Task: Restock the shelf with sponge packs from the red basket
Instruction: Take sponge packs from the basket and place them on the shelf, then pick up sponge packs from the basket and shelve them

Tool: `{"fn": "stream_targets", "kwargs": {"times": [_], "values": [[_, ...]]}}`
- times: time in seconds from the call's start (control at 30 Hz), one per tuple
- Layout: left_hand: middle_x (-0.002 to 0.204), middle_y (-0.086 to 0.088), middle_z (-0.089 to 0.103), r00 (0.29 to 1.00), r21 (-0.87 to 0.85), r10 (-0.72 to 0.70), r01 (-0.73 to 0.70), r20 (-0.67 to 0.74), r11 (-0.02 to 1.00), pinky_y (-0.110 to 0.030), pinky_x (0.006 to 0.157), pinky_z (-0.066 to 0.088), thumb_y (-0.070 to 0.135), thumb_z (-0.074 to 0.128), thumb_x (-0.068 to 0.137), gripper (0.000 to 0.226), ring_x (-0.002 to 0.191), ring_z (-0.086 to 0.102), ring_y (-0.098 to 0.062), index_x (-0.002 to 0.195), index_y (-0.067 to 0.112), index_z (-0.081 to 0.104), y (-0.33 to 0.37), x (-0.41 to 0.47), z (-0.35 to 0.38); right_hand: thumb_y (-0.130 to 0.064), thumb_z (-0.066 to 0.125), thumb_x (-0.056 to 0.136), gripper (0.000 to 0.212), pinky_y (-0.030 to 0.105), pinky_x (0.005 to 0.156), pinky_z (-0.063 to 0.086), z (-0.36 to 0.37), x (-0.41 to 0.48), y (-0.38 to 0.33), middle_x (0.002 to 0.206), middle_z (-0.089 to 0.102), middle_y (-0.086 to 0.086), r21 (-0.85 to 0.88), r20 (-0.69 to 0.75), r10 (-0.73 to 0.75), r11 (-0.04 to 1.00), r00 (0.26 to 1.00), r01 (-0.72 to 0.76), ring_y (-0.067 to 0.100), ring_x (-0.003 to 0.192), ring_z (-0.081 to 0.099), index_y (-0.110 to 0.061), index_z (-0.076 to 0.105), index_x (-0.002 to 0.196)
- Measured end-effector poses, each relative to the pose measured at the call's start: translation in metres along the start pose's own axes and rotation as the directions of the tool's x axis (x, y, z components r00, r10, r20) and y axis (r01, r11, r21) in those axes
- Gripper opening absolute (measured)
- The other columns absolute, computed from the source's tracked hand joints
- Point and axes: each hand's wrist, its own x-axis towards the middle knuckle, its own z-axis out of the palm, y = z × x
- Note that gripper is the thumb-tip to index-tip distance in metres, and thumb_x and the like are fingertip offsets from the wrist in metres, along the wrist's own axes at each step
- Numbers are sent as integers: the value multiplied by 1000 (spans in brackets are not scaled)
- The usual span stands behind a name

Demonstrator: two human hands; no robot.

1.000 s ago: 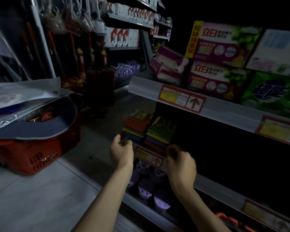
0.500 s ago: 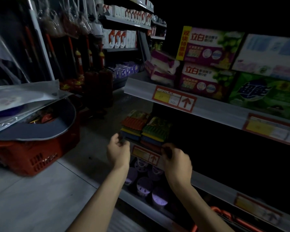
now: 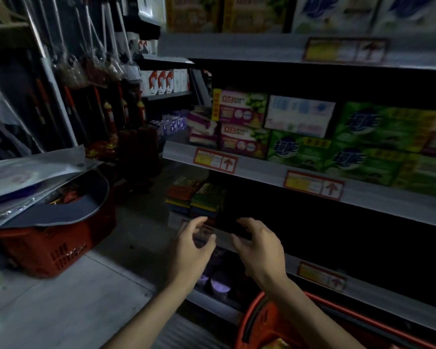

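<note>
Two stacks of coloured sponge packs (image 3: 196, 196) sit at the left end of a dim middle shelf (image 3: 312, 258). My left hand (image 3: 193, 250) and my right hand (image 3: 258, 248) hover just in front of that shelf's edge, a little below the stacks. Both have loosely spread, slightly curled fingers and hold nothing. A red basket (image 3: 259, 321) shows at the bottom right under my right forearm, with something yellow inside. A second red basket (image 3: 58, 250) stands on the floor at the left.
Grey mats and plastic-wrapped sheets (image 3: 35, 177) lie over the left basket. Soap and detergent boxes (image 3: 310, 137) fill the shelf above. Purple-lidded cups (image 3: 218, 285) sit on the lower shelf. Mops and red bottles (image 3: 106, 114) stand at the back left. Pale floor (image 3: 68, 303) lies at the lower left.
Both hands have let go at the shelf edge and drawn back slightly, fingers spreading. The camera has tilted up, and the near red basket has come into view.
</note>
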Motion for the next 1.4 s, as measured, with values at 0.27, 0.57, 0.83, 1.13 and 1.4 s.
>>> {"fn": "stream_targets", "kwargs": {"times": [0.27, 0.57, 0.83, 1.13, 1.4], "values": [[117, 9, 61, 909, 150, 294, -348, 297, 925, -32, 96, 50, 34, 73, 84, 44, 112, 61, -12, 126, 23, 66, 63, -78, 27, -40, 72, 86, 47, 34, 92, 53, -120, -75, 53, 129, 66, -3, -62, 128, -109, 991, 986, 118, 19, 117, 64, -25, 65, 130], [127, 21, 55, 703, 161, 324, -529, 633, 833, -27, 97, 47, 46, 69, 89, 44, 119, 56, -5, 131, 37, 59, 104, -170, 104, -42, 63, 85, 45, 45, 83, 56, -226, -179, 170, 119, 67, 0, -301, 278, 104, 953, 955, -16, 28, 111, 65, -28, 63, 128], [129, 19, 51, 564, 210, 122, -488, 817, 847, -32, 102, 46, 71, 57, 76, 70, 121, 53, -9, 138, 39, 54, 78, -215, 170, -43, 71, 90, 54, 38, 95, 51, -226, -224, 238, 135, 66, 6, -365, 463, 411, 896, 785, -253, 28, 124, 61, -21, 59, 138], [164, 20, 10, 104, 170, -136, -657, 985, 734, -43, 126, 17, 84, 71, 62, 112, 153, 3, -8, 156, 53, 19, 72, -211, 194, -51, 88, 71, 115, 43, 118, 36, -230, -249, 259, 161, 34, 3, -476, 763, 459, 876, 456, -85, 29, 147, 34, -29, 21, 161], [138, 18, 44, 146, 114, -22, -660, 989, 742, -38, 115, 37, 57, 80, 66, 88, 135, 29, -7, 145, 40, 43, 58, -223, 207, -58, 86, 68, 93, 38, 101, 50, -238, -255, 257, 130, 51, 1, -393, 704, 366, 915, 609, -95, 23, 118, 53, -25, 41, 143]]}}
